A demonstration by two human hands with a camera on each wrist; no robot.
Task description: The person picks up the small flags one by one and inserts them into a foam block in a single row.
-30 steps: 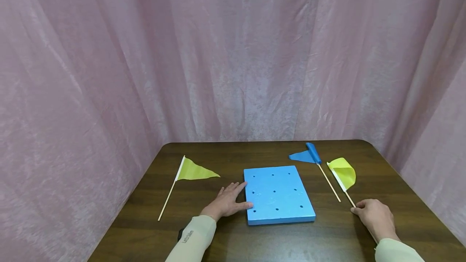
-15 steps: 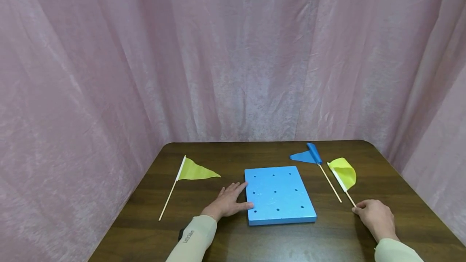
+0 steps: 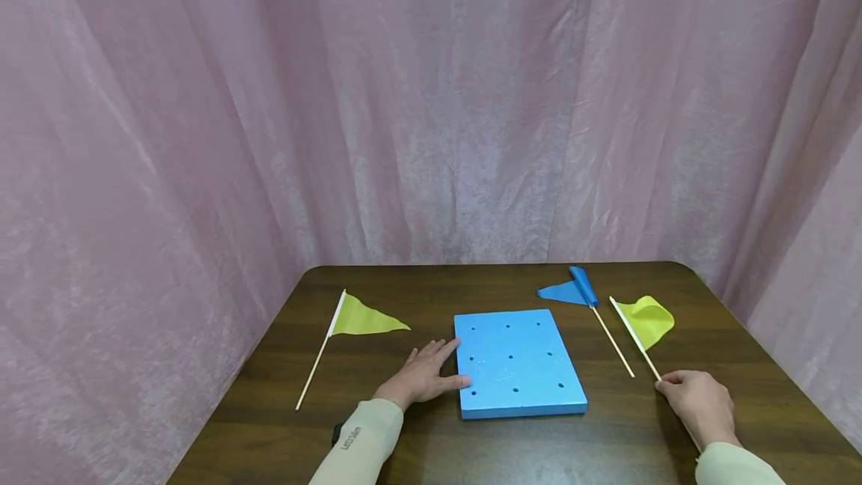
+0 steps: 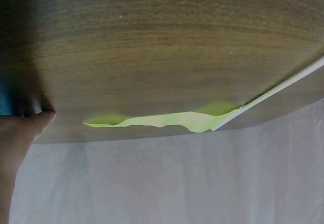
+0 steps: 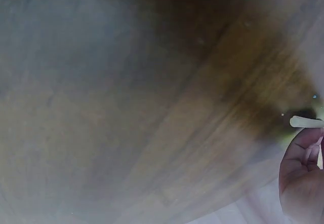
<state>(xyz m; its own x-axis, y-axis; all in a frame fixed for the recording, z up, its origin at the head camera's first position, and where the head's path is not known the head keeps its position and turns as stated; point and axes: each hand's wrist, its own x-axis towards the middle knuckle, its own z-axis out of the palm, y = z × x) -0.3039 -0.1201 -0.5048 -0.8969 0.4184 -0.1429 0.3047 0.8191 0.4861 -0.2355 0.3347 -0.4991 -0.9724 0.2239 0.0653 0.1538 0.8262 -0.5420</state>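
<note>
A light blue square board (image 3: 521, 373) with several small holes lies on the table. Along its left edge rests my left hand (image 3: 420, 374), thumb on the top face and fingers extended. My right hand (image 3: 700, 403) pinches the thin wooden stick of a yellow flag (image 3: 648, 322) to the right of the board. In the right wrist view the stick's near end (image 5: 306, 122) pokes out past the right hand (image 5: 302, 183). The left wrist view has the left hand's fingers at the far left, with only a sliver of blue beside them.
Another yellow flag (image 3: 364, 318) lies flat left of the left hand, and also shows in the left wrist view. A blue flag (image 3: 566, 292), partly rolled round its stick, lies behind the board's right side. Pink curtains (image 3: 431, 111) surround the brown table (image 3: 438, 290).
The yellow flag in my right hand has turned slightly, its cloth swinging right and unfolding. The right hand has shifted a little to the right. My left hand stays on the board.
</note>
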